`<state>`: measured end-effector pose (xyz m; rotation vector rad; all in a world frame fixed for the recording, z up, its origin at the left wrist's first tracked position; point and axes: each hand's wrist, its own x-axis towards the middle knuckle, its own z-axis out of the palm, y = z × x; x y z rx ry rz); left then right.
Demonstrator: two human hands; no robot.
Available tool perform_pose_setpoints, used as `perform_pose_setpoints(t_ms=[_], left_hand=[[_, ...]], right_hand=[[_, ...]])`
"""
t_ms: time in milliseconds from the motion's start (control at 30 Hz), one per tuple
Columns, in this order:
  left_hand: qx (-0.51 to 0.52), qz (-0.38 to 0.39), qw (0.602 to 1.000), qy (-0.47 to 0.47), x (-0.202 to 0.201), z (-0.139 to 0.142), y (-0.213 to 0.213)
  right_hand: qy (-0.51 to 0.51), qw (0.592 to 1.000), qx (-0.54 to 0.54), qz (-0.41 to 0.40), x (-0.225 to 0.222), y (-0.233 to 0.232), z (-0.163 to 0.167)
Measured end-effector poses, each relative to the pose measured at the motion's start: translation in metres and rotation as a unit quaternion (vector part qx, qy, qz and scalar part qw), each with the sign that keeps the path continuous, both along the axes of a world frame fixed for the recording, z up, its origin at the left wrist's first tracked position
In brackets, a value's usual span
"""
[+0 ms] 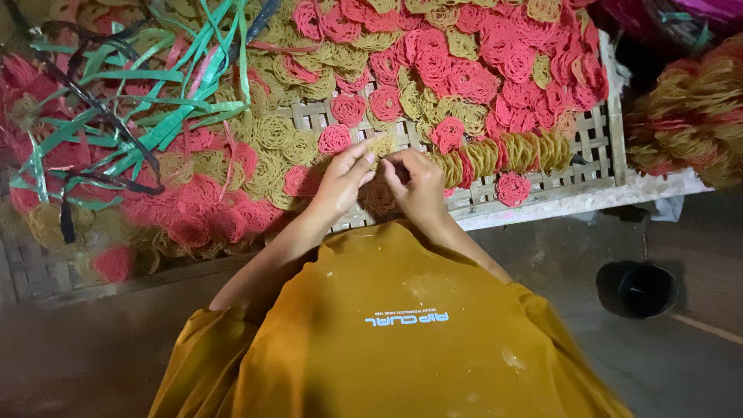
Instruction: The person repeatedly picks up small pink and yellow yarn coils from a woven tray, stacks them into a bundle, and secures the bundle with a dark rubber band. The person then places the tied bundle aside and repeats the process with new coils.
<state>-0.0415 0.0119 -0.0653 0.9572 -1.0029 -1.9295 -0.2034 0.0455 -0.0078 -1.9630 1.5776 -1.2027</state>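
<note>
left hand (340, 184): fingers pinched, reaching forward | right hand (418, 182): fingers curled, pinching | fingertips nearly touching

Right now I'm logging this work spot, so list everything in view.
Noodle-like discs: many, pink and yellow, spread over the tray.
Stacked discs: one row, mostly yellow, right of the hands.
Woven tray: one, pale.
Plastic strips: many, green, some dark, upper left.
Bundled discs: one heap, yellow-pink, far right.
Pot: one, black, on the floor.
Shirt: mustard.
Left hand, right hand: fingertips meeting at a yellow disc.
</note>
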Motion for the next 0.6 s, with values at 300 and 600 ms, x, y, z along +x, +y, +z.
perform_pose_setpoints(t_ms=[300, 600], left_hand=[[-0.26, 0.043, 0.932, -0.248, 0.01, 0.028, 0.005], [-0.53, 0.036, 0.751, -0.393, 0.004, 0.085, 0.01]], right_hand=[[-0.043, 0.999, 0.022, 0.003, -0.004, -0.003, -0.022], [-0.109, 0.991, -0.057, -0.054, -0.027, 0.006, -0.024]])
